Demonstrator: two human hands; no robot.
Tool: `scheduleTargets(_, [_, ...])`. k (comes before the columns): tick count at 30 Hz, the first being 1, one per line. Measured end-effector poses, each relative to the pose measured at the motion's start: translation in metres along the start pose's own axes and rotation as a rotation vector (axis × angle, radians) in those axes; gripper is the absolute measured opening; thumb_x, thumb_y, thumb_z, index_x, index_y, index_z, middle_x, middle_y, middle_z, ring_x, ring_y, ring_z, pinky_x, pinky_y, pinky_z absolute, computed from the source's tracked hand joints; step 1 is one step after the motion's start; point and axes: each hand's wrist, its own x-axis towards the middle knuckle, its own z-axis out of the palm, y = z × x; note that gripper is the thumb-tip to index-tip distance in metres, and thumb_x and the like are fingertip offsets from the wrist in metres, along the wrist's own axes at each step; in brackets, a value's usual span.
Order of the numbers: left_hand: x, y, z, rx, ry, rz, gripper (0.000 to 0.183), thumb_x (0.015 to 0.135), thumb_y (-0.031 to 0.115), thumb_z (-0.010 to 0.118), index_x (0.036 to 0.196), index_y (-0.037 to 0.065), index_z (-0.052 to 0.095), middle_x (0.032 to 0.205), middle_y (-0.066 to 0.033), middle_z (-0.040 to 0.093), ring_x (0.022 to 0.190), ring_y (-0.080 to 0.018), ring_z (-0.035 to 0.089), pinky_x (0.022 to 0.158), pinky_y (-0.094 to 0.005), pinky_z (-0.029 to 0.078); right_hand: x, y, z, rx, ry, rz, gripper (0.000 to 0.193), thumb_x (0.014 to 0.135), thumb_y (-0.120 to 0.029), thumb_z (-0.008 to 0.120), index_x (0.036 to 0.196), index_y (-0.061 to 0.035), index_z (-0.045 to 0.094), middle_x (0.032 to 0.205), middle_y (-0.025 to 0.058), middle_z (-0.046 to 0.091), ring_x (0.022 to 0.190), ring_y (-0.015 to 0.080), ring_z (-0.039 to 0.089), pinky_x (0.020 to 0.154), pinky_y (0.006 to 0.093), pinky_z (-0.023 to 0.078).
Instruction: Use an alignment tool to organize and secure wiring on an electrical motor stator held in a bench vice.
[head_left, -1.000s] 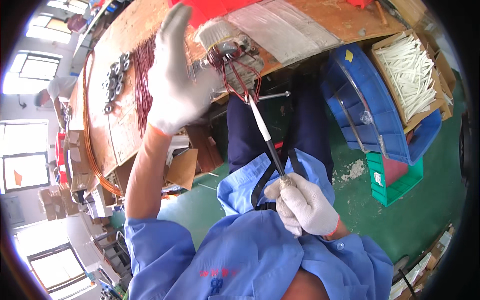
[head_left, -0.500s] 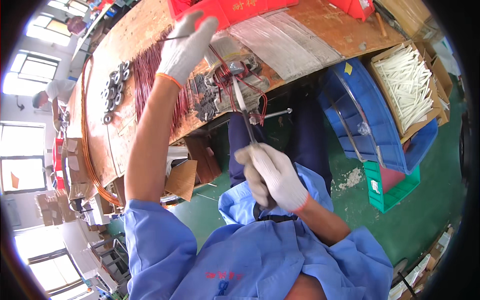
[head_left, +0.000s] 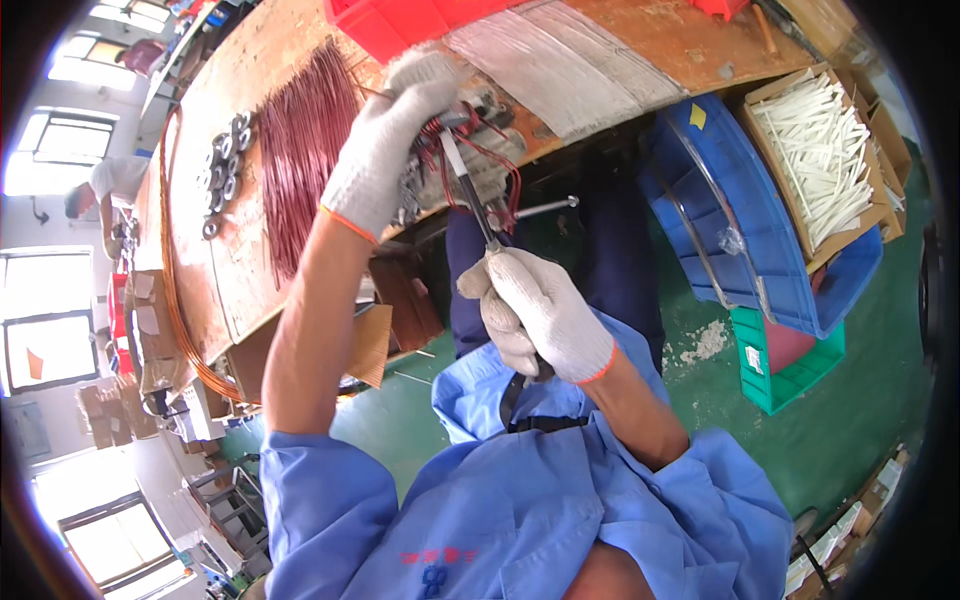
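Observation:
My right hand [head_left: 535, 312], in a white knit glove, is wrapped around the lower end of a long rod tool [head_left: 473, 197]. Its shaft is dark with a pale upper section, and it points up to a small coil [head_left: 458, 122] wound with red-brown wire at the bench edge. My gloved left hand [head_left: 398, 125] is closed beside the coil, and a strand of wire [head_left: 372, 92] sticks out past its fingers. Loose red wire ends [head_left: 503, 165] hang from the coil over the edge. The left fingers hide part of the coil.
A bundle of red-brown wires [head_left: 308, 150] and several dark rings [head_left: 228, 165] lie on the wooden bench [head_left: 205, 120]. Red bins [head_left: 400, 22] stand behind. At right, a blue bin [head_left: 740, 230] stands beside a carton [head_left: 800, 245] of white strips. Another person [head_left: 118, 182] is far left.
My left hand has come down and toward me to the coil, from higher up with the wire drawn out. The right hand stays low on the rod tool, its grip nearly unchanged.

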Motion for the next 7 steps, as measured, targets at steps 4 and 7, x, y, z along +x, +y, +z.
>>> scheduleTargets(4, [-0.012, 0.008, 0.016, -0.043, 0.023, -0.033, 0.048, 0.100, 0.030, 0.068, 0.136, -0.001, 0.068, 0.123, -0.0087, 0.072, 0.111, -0.0164, 0.068, 0.100, -0.0315, 0.052, -0.097, 0.037, -0.030, 0.014, -0.029, 0.187, 0.038, 0.117, -0.034, 0.049, 0.114, 0.0024, 0.061, 0.058, 0.0002, 0.051, 0.042, 0.0111, 0.051, 0.038, 0.0289, 0.038])
scheduleTargets(7, [-0.004, 0.001, 0.012, -0.037, 0.016, -0.001, 0.055, 0.097, 0.032, 0.072, 0.141, -0.001, 0.067, 0.124, -0.0080, 0.072, 0.113, -0.0174, 0.068, 0.102, -0.0318, 0.052, -0.128, 0.059, -0.057, -0.321, -0.029, 0.258, 0.041, 0.102, -0.037, 0.073, 0.121, -0.0006, 0.073, 0.099, 0.0135, 0.078, 0.091, 0.0247, 0.076, 0.087, 0.0375, 0.061])
